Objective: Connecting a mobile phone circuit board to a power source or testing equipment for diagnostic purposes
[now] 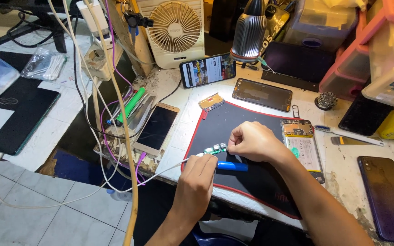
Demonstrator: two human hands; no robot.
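My left hand grips the plug end of a white cable and presses it against a small green circuit board. My right hand pinches the other side of that board, fingers curled. A blue cylindrical cell lies just under the board on a black mat with red edging. Both hands sit at the mat's left front part.
An opened phone lies right of my hands, a dark phone behind, a gold phone to the left, a purple phone back far right. A lit phone leans by a white fan. Cables hang at left.
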